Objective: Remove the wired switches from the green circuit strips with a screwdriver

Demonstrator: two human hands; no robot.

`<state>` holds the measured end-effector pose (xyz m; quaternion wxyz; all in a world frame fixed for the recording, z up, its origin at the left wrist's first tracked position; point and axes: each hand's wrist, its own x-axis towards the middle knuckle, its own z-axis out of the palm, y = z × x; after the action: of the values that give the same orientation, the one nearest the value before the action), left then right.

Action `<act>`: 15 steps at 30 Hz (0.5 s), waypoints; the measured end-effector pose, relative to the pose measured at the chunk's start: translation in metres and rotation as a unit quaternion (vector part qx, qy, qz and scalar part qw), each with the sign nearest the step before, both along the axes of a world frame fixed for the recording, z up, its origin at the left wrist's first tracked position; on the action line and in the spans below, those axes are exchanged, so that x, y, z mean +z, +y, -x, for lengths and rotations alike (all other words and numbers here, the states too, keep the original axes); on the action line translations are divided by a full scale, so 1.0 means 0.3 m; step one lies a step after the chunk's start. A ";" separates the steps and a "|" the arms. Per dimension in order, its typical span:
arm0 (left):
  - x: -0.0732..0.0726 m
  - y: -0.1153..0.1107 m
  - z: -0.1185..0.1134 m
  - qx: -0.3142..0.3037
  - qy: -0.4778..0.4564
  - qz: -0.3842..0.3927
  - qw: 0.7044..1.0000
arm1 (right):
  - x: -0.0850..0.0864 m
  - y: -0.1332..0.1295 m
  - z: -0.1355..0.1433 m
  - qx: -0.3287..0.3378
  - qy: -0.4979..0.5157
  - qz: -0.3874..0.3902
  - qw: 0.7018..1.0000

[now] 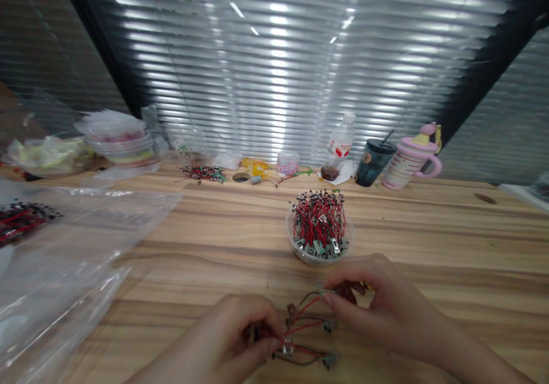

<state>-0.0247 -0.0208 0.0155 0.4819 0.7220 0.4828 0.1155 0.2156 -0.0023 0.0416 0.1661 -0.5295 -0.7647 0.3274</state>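
My left hand (246, 338) is closed around the ends of several red and black wires near the table's front edge. Small switch boards (328, 361) hang at the far ends of these wired pieces, to the right of my left fingers. My right hand (377, 304) pinches the small end of another wired switch (325, 292) between thumb and forefinger, its wires running back toward my left hand. Just beyond my hands stands a clear round tub (352, 238) packed with wired switches (319, 221), wires upward and boards at the bottom. What my other fingers cover is hidden.
Clear plastic bags (128, 224) cover the table's left, with a wire pile (23, 221) on them. Along the back are stacked plastic containers (120, 138), another wire bundle (203, 172), a bottle (341, 146), a dark cup (373, 163) and a pink mug (405, 163).
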 end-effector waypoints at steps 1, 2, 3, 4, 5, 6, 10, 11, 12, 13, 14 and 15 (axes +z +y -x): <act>-0.004 -0.001 -0.001 -0.007 -0.004 -0.007 1.000 | -0.010 -0.003 0.005 0.009 0.007 0.003 1.000; -0.008 -0.004 -0.001 -0.009 -0.008 -0.016 1.000 | -0.022 -0.005 0.011 0.014 0.015 0.007 1.000; -0.014 -0.006 0.000 -0.010 -0.011 -0.023 1.000 | -0.035 -0.008 0.017 0.013 0.025 0.007 1.000; -0.019 -0.009 0.001 -0.008 -0.007 -0.022 1.000 | -0.049 -0.009 0.022 0.010 0.035 0.007 0.999; -0.025 -0.011 0.003 -0.005 -0.001 -0.017 1.000 | -0.061 -0.010 0.028 0.005 0.039 0.010 0.999; -0.032 -0.014 0.004 -0.005 0.005 -0.012 1.000 | -0.071 -0.010 0.032 0.001 0.040 0.016 0.999; -0.063 -0.016 0.013 -0.007 0.015 -0.036 0.999 | -0.076 -0.001 0.043 -0.031 0.017 0.038 0.999; -0.070 -0.017 0.015 -0.008 0.012 -0.054 0.998 | -0.072 0.001 0.044 -0.046 0.013 0.036 0.998; -0.075 -0.017 0.015 -0.009 0.008 -0.070 0.997 | -0.067 0.004 0.045 -0.058 0.009 0.033 0.998; -0.077 -0.018 0.014 -0.011 0.001 -0.082 0.997 | -0.064 0.006 0.045 -0.067 0.004 0.032 0.997; -0.076 -0.019 0.011 -0.020 -0.010 -0.089 0.996 | -0.064 0.006 0.046 -0.070 0.001 0.032 0.997; -0.072 -0.021 0.009 -0.031 -0.021 -0.091 0.995 | -0.066 0.005 0.047 -0.072 -0.001 0.032 0.997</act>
<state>-0.0273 -0.0271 -0.0061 0.4277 0.7748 0.4374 0.1595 0.2016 -0.0007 0.0217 0.1715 -0.5882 -0.7141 0.3386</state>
